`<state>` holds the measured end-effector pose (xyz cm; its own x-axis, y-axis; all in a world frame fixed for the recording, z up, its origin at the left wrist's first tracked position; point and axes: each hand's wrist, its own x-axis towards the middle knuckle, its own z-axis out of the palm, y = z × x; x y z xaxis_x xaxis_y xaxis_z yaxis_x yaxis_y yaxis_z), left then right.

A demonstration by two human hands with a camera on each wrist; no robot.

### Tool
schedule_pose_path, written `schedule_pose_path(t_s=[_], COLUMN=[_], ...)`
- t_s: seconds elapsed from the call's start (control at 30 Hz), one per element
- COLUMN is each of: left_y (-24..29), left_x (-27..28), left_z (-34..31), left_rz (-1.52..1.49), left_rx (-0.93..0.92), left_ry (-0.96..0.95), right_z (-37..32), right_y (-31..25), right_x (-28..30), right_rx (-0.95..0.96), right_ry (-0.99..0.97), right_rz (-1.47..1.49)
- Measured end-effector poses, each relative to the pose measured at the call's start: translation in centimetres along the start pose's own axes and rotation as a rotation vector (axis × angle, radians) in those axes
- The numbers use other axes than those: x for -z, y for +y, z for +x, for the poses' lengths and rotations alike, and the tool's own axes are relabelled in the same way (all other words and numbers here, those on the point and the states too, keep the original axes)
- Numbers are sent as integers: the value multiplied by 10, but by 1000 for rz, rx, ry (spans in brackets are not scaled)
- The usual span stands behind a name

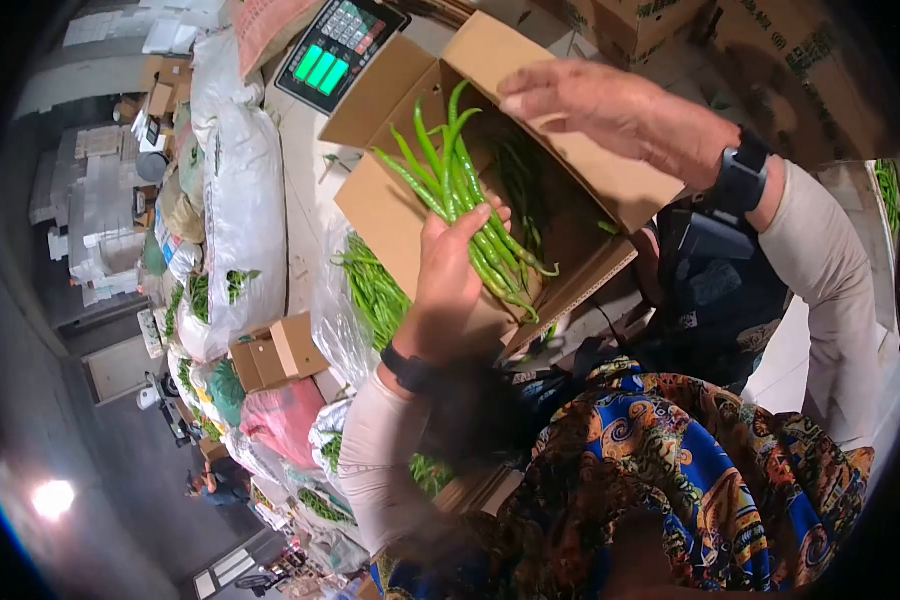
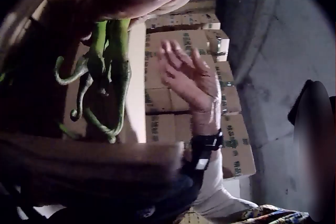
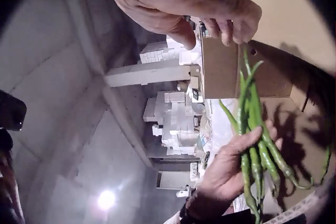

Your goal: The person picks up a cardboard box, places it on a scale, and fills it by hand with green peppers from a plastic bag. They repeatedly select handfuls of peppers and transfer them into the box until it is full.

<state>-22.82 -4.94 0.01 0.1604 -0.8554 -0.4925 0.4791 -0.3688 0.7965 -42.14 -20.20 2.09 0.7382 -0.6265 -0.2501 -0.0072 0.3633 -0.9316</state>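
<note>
My left hand (image 1: 450, 265) grips a bunch of long green chili peppers (image 1: 455, 185) over an open cardboard box (image 1: 590, 265). Thumb and fingers wrap the middle of the bunch, and the curled ends hang below the hand in the left wrist view. More peppers (image 1: 515, 180) lie inside the box, partly in shadow. My right hand (image 1: 610, 105) hovers over the box's far flap with nothing in it, its fingers extended and slightly bent. In the right wrist view the same hand (image 3: 194, 8) is above the pepper tips, apart from them.
A scale with a lit green display (image 1: 320, 70) stands beyond the box. Loose peppers (image 1: 370, 290) fill a clear plastic bag beside it. Big white sacks (image 1: 240, 200) line the left, near a small open carton (image 1: 278, 352). Stacked printed cartons (image 2: 236, 134) stand behind the right hand.
</note>
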Motion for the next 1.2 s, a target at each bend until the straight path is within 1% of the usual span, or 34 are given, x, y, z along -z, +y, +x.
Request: schedule_pose_path(t_s=[0.03,0.1,0.17,0.27,0.33,0.37,0.4,0.47,0.5,0.53,0.57,0.6,0.63,0.67,0.7,0.73,0.77,0.8,0.83,0.87,0.93,0.97,1.03,1.07,1.13,1.2], left_y=[-6,-17,-26,-44,-59,-68,-65,-57,-60,-51,-38,-27,-21,-13,-7,-5,-7,-11,-15,-17,-17,-21,-33,-50,-66,-108], left_x=[5,15,22,34,46,50,45,31,35,36,42,40,33,28,27,26,24,22,18,12,2,-2,-16,-20,-39,-42], left_z=[2,12,27,61,78,87,83,70,74,72,69,64,56,53,51,50,49,50,52,57,69,72,78,82,74,80], left_rz=[37,86,91,132,254,423,419,750,577,573,646,713,835,827,1040,1251,1239,1330,1420,1408,1686,1679,1736,1882,1769,1739], left_rx=[32,101,108,108,63,104,104,-5,-74,-68,-11,46,-53,-49,-66,-81,-73,-65,-60,-57,23,26,-44,-1,61,49], left_ry=[21,54,72,97,31,76,79,281,238,245,65,-116,-95,-87,-138,-193,-192,-202,-215,-222,-455,-460,-682,-777,-886,-828], right_z=[-5,-1,2,-1,-2,-1,-1,-1,-2,-3,9,5,-1,-4,-5,-7,-10,-13,-14,-15,-16,-19,-17,-17,-20,-20], right_y=[-10,-7,-4,-10,-6,-5,-5,-5,-7,-7,5,2,-8,-15,-20,-22,-24,-28,-29,-28,-31,-40,-38,-38,-45,-47], right_x=[-4,6,8,3,3,4,5,6,6,6,17,16,15,15,16,14,12,7,7,7,7,0,3,5,-4,-7], right_rx=[-20,6,20,38,63,61,53,36,24,11,52,43,0,-45,-42,-56,-52,-47,-49,-61,-64,-123,-121,-110,-123,-134], right_ry=[66,32,-1,45,47,42,40,34,62,90,26,19,-47,-111,-253,-256,-190,-120,-115,-109,-62,43,33,23,36,41], right_rz=[-37,21,60,8,28,25,-9,-43,-11,22,-38,-37,210,456,490,488,418,347,330,324,290,202,204,209,200,190])
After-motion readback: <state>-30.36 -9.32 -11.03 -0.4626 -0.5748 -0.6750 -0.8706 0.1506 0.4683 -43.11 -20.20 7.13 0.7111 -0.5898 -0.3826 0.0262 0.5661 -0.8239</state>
